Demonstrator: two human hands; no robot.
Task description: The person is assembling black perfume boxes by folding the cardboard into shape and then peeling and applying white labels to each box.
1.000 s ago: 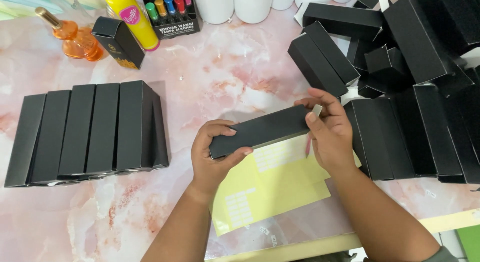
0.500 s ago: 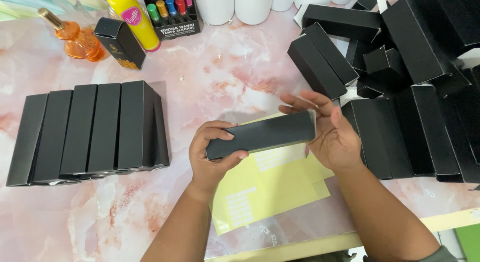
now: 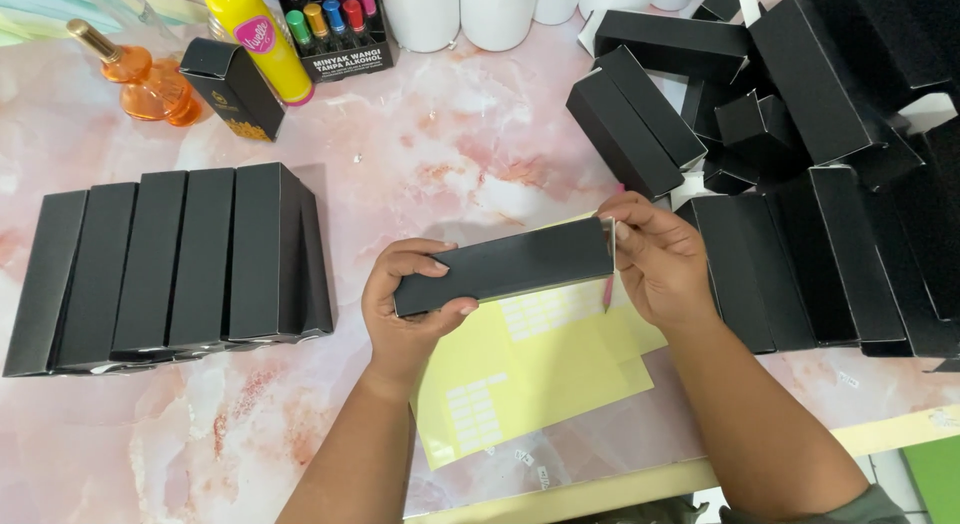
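A long black carton box (image 3: 505,266) lies sideways between my two hands above a yellow sticker sheet (image 3: 530,369). My left hand (image 3: 405,309) grips its left end from below, thumb on top. My right hand (image 3: 655,259) is closed around its right end, fingers pressed on the end flap. On the left a row of several closed black boxes (image 3: 170,264) lies side by side. At the right sits a loose pile of black boxes (image 3: 800,154), some overlapping.
At the back stand an orange perfume bottle (image 3: 145,79), a small upright black box (image 3: 232,86), a yellow bottle (image 3: 255,34), a display tray of coloured roll-on vials (image 3: 335,24) and white containers (image 3: 460,9). The pink marble tabletop (image 3: 450,144) ends at a pale front edge (image 3: 600,484).
The box has shifted slightly right and lifted a little. My right hand has closed in over its right end, fingers folding against the flap.
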